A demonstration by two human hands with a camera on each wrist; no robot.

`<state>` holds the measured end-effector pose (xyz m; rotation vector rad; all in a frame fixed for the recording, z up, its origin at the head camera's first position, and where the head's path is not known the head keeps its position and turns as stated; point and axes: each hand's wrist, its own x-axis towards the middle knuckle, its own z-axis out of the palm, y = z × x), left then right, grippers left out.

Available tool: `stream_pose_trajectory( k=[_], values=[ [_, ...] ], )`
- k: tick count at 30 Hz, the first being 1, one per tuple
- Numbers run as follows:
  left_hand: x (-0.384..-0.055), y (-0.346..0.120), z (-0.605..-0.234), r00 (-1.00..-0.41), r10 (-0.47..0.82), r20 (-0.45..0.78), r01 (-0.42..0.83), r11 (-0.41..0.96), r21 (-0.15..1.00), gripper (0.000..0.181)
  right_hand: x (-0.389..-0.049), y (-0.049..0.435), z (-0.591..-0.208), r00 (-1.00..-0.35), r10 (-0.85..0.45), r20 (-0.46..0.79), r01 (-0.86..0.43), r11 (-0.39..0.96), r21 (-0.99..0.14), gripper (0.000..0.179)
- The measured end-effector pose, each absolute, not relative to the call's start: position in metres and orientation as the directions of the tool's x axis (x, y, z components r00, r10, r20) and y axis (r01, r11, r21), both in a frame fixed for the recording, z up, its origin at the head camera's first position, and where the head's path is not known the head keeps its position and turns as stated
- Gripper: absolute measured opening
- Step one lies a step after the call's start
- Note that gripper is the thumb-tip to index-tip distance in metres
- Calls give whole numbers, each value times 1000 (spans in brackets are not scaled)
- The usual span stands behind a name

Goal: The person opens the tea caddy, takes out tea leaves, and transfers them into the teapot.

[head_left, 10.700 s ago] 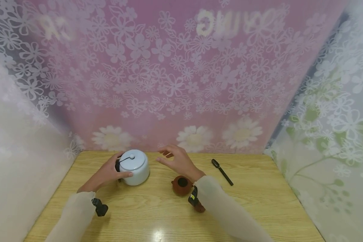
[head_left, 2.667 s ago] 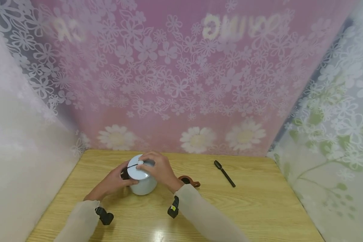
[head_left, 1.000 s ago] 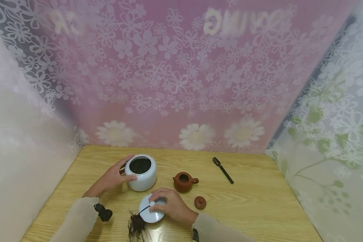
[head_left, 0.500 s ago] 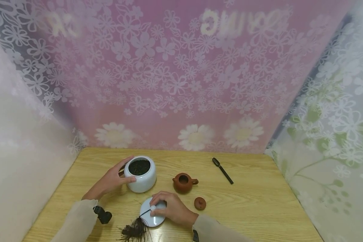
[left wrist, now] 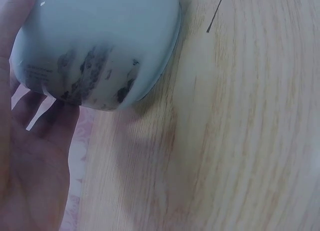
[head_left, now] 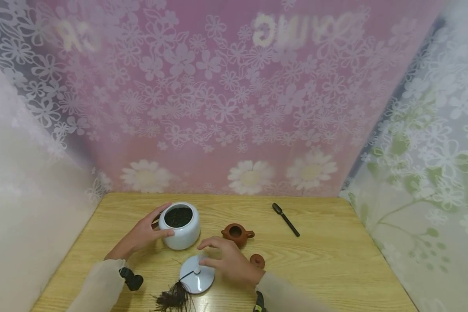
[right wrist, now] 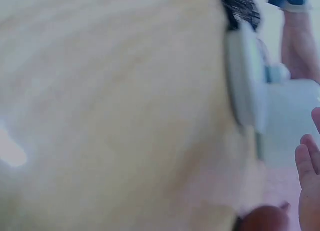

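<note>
A white ceramic jar (head_left: 184, 237), lidless and holding dark loose tea leaves, stands on the table at left. My left hand (head_left: 142, 230) grips its side, thumb in front and fingers behind; in the left wrist view an ink-style picture shows on the jar (left wrist: 100, 36). Nearer me lies the white jar lid (head_left: 203, 284), knob up, with a dark tassel (head_left: 174, 298) corded to the knob. My right hand (head_left: 232, 262) hovers just right of the lid, fingers apart and off the knob. In the right wrist view the lid (right wrist: 244, 81) is blurred.
A small brown clay teapot (head_left: 242, 237), uncovered, stands beyond my right hand, partly behind it. Its round lid (head_left: 257, 260) lies close to my right wrist. A dark long-handled scoop (head_left: 287, 221) lies further back right. Patterned cloth walls border the wooden table (head_left: 327, 260).
My right hand lifted the lid off the jar, set it down on the table in front and has now let go of the knob. My left hand stays on the jar.
</note>
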<state>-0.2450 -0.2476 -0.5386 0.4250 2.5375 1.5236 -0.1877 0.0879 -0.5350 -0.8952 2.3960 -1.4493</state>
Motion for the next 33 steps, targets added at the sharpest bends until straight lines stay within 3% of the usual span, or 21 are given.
stream_pose_trajectory(
  k=[9,19,33],
  values=[
    [-245,-248,-538,-948,319,13,160,438,884,100,-210,133,-500,-840,-487,238,-436,346,-831,34],
    [-244,-246,-536,-947,322,19,167,440,883,97,-231,197,-505,-888,-337,313,-442,437,-783,32],
    [-243,-246,-536,-947,320,18,166,441,882,97,-239,283,-535,-959,-169,226,-282,581,-764,44]
  ],
)
